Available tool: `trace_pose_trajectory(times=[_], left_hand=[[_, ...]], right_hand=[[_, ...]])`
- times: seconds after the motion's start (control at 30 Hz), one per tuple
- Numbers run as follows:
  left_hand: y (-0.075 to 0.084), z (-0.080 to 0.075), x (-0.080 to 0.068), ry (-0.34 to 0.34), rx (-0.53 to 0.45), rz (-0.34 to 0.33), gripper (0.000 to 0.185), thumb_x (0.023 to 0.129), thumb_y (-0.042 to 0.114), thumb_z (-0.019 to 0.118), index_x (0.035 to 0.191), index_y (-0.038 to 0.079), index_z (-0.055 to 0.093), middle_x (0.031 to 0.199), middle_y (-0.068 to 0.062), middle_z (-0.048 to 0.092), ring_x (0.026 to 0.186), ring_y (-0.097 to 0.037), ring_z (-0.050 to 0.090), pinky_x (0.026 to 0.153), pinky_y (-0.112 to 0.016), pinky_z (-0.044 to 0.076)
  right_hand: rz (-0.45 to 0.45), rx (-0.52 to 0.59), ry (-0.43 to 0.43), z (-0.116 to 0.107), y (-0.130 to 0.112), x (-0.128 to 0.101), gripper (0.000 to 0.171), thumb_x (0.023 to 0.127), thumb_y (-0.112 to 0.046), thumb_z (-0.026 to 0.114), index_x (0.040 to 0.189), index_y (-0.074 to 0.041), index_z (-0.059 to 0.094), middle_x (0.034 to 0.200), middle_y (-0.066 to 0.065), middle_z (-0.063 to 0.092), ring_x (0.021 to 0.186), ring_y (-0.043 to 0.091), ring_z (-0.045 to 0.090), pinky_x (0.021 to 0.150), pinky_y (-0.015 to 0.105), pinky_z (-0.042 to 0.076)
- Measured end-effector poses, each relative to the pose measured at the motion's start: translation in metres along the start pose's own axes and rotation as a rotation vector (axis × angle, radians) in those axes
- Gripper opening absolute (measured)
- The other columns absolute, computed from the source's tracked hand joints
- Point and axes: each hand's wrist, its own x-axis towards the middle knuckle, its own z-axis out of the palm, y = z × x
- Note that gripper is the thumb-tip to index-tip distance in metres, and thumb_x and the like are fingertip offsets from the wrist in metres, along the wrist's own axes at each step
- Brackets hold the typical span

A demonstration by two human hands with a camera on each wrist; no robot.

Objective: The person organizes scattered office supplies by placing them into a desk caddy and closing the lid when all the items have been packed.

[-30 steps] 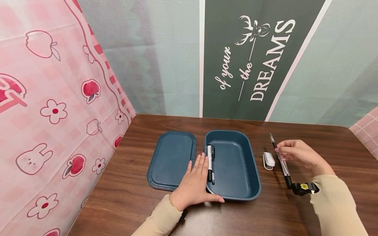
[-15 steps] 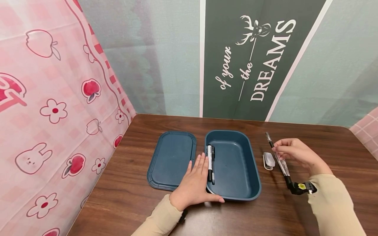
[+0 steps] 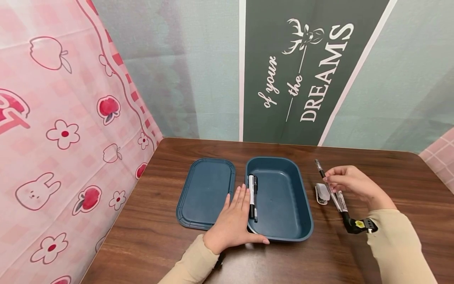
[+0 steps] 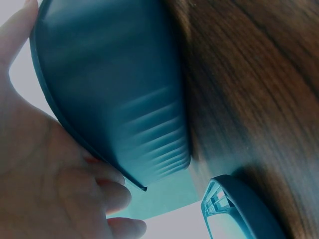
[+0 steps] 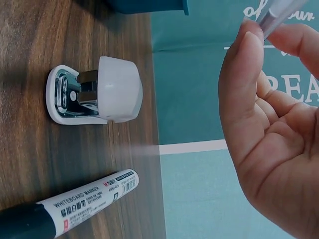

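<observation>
A dark blue open box [image 3: 283, 221] stands mid-table, its lid [image 3: 207, 191] lying flat just to the left. Two markers [image 3: 252, 195] lie inside along the box's left wall. My left hand [image 3: 232, 221] rests flat, fingers straight beside the box's left rim and thumb along its front edge; the left wrist view shows the box wall [image 4: 114, 89] against the hand [image 4: 45, 184]. My right hand [image 3: 345, 182] pinches a thin pen [image 3: 320, 170] above the table, right of the box. The right wrist view shows the pen [image 5: 279, 12] held at the fingertips [image 5: 244, 45].
A small white stapler [image 3: 320, 193] [image 5: 99, 89] lies on the wooden table [image 3: 159, 236] between box and right hand. A whiteboard marker [image 3: 341, 200] [image 5: 84, 201] lies beside it. Pink patterned cloth [image 3: 64, 138] hangs at the left, with a poster wall behind.
My right hand has lifted the thin pen and shifted it slightly left, toward the box. The left hand, box and lid have not moved.
</observation>
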Motion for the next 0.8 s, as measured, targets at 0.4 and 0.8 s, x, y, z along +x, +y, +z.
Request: trace_pose_trajectory(times=[0.4,0.8], left_hand=[[0.000,0.000,0.000,0.005,-0.006,0.000,0.127,0.066,0.082,0.056,0.151,-0.001,0.010,0.157,-0.016,0.001,0.144,-0.029,0.004,0.112,-0.051,0.015],[0.000,-0.001,0.001,-0.001,0.000,-0.001,0.127,0.066,0.081,0.056,0.151,-0.001,0.009,0.157,-0.016,0.001,0.144,-0.029,0.003,0.112,-0.050,0.014]], right_hand=[[0.012,-0.037,-0.013,0.004,-0.004,0.001,0.021,0.093,0.002,0.050,0.099,0.022,0.053,0.079,0.000,0.065,0.063,0.009,0.058,0.058,0.026,0.054],[0.010,-0.045,-0.042,0.010,-0.011,0.004,0.024,0.092,0.002,0.049,0.098,0.025,0.052,0.078,0.003,0.065,0.064,0.008,0.059,0.058,0.026,0.054]])
